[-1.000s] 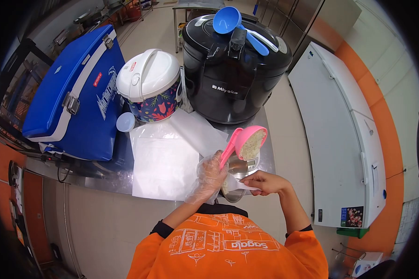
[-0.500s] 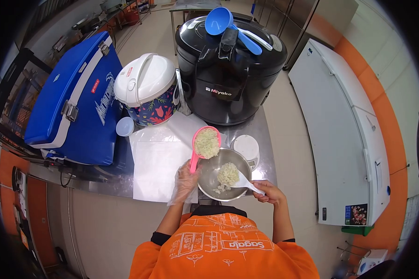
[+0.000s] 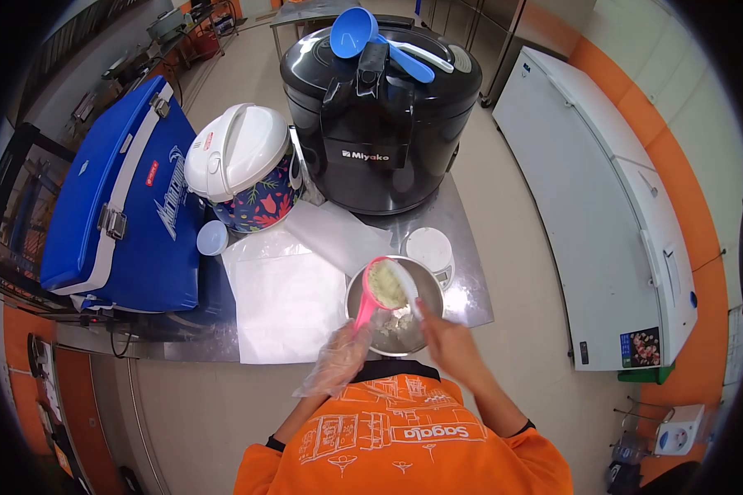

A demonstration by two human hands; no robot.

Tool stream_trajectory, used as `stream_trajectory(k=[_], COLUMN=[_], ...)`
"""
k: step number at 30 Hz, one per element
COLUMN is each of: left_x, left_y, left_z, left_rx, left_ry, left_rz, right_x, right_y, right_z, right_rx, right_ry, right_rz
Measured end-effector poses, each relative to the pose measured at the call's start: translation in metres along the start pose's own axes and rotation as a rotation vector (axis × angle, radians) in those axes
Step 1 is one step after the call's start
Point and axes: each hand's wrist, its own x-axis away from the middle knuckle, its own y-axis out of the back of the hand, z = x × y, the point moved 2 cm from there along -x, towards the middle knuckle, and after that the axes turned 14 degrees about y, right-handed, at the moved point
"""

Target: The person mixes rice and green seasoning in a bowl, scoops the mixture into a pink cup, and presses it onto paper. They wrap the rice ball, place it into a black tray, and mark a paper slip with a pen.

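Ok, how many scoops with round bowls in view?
2: the pink scoop in the gloved left hand, and the blue scoop on top of the black cooker. Others could be hidden.

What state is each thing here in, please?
Pink scoop: holds rice, in left hand
White paddle: at the pink scoop, in right hand
Steel bowl: some rice inside
Black cooker: lid closed
Flowered pot: lid closed
Blue cooler: closed
Blue scoop: lying on black cooker
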Motion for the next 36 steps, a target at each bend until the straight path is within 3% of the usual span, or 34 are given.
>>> stream_trajectory(k=[1,6,10,12,15,18,22,29,33,36], left_x=[-0.014,-0.054,-0.05,-0.045,-0.065,-0.04,-0.059,-0.073,-0.076,-0.111], left_y=[-0.007,-0.026,-0.024,-0.019,-0.011,0.009,0.015,0.013,0.004,-0.012], left_z=[0.011,0.042,0.039,0.038,0.057,0.027,0.034,0.038,0.049,0.075], left_rx=[-0.049,-0.289,-0.318,-0.336,-0.316,-0.229,-0.216,-0.136,-0.006,0.245], left_ry=[-0.043,-0.209,-0.201,-0.253,-0.592,-0.262,-0.26,-0.34,-0.364,-0.3], left_rz=[0.002,0.018,-0.043,-0.089,-0.141,-0.175,-0.192,-0.32,-0.511,-0.33], right_x=[0.004,0.004,0.004,0.004,0.008,0.012,-0.007,-0.08,-0.117,-0.13], right_y=[-0.013,-0.019,-0.019,-0.017,-0.007,0.028,0.068,0.032,0.024,0.026], right_z=[0.011,0.034,0.033,0.035,0.029,0.021,0.014,-0.005,-0.019,-0.045], right_rx=[0.178,0.274,0.332,0.28,0.188,0.155,0.289,0.559,0.553,0.533], right_ry=[0.048,-0.039,-0.018,-0.067,-0.065,-0.176,-0.25,0.007,-0.034,-0.081], right_rz=[0.022,0.228,0.306,0.257,0.085,0.054,0.364,0.522,0.772,0.883])
